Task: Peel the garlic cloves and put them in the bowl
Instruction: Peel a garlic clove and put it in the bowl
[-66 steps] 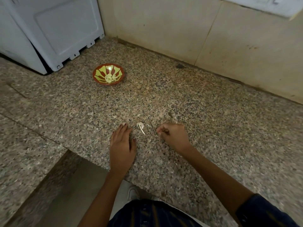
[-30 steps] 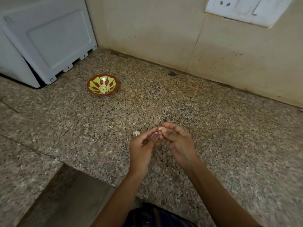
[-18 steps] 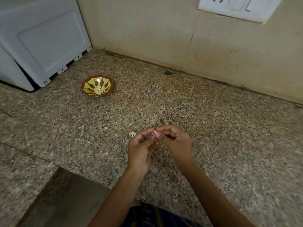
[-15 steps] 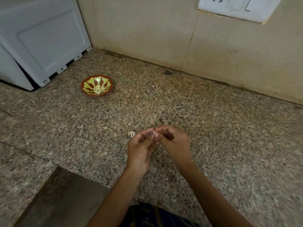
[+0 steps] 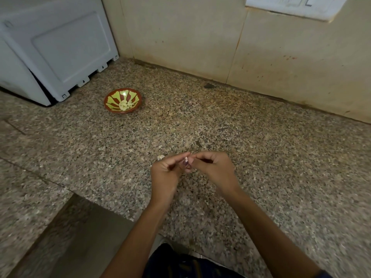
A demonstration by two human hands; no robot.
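Above the speckled granite counter [image 5: 261,157], near its front edge, the left hand [image 5: 166,177] and right hand [image 5: 215,170] met fingertip to fingertip, pinching a small garlic clove [image 5: 186,160] between them. A red-and-yellow bowl [image 5: 112,105] holding peeled cloves [image 5: 124,104] sat toward the back left corner, beside a white appliance [image 5: 60,51].

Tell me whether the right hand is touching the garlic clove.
Touching. The head view shows the right hand pinching the clove at its fingertips, against the left hand.
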